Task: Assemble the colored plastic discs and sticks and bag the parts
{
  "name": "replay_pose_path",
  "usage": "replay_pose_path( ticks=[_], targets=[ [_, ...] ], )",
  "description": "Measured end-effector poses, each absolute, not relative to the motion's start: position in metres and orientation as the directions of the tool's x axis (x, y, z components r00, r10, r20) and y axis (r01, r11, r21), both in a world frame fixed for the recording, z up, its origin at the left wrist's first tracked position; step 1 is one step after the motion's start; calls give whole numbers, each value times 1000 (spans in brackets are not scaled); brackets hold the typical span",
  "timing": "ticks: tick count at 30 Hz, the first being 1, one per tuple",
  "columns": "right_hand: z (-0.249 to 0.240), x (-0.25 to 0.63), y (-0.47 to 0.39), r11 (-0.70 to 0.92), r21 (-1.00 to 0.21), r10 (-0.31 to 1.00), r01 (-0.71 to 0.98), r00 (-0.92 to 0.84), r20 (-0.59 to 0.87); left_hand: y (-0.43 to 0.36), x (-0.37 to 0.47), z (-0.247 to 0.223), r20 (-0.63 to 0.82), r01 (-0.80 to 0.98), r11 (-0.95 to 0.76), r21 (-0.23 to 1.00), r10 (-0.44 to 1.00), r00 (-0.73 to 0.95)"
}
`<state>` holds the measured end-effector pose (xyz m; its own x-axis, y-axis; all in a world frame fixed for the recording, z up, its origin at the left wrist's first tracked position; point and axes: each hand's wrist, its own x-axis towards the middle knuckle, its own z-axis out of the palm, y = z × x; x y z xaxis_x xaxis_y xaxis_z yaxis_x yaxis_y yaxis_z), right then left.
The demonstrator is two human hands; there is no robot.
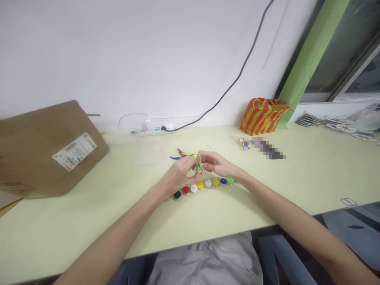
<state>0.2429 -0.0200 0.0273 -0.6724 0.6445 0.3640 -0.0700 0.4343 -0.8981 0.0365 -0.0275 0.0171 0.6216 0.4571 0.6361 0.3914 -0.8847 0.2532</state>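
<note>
1. Grey cloth [208, 257], bottom centre of the frame: soft, creased, below the table edge.
2. Table [97, 225], across the middle: smooth, pale yellow-green top.
3. Row of small round pieces, in a shallow arc just below the hands: black disc [177, 194], red disc [186, 190], then white, yellow, white, yellow, blue and green ones; glossy tops, with clear, plastic-looking bases.
4. Left hand [182, 169], centre: thumb and fingers pinched on the lower part of the green strand.
5. Right hand [216, 164], just right of centre: thumb and fingertips pressed together about the strand's upper part.
6. Green strand [200, 159], centre of the frame: thin, bright, flexible-looking, directly between both sets of fingertips, neither hand clearly nearer. Its long axis stood roughly upright in the frame, across the gap between the hands. A green lump showed low on it; whether knot or separate piece could not be told.
7. Coloured strands [184, 153], just above the left hand: slender, loosely bundled, red, blue and yellow.
8. Carton [44, 150], left: brown cardboard, flat-sided, with a white label.
9. Striped bag [263, 116], upper right: red and yellow, looped handle.
</note>
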Motion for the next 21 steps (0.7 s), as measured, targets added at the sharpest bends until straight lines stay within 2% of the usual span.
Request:
replay_pose_path(
  ticks=[6,13,17,21],
  targets=[
    [31,244,-21,410,-911,645,-46,-692,325,-28,38,19,638,360,-902,239,425,642],
    [36,254,-18,450,-893,628,-30,-700,340,-30,36,21,638,298,-897,325,441,632],
    [36,276,-4,473,-881,734,25,-564,378,-22,24,20,662,355,-884,306,465,587],
    [21,282,16,467,-854,862,229,-333,382,-9,15,18,665,466,-862,199,468,582]
  ],
)
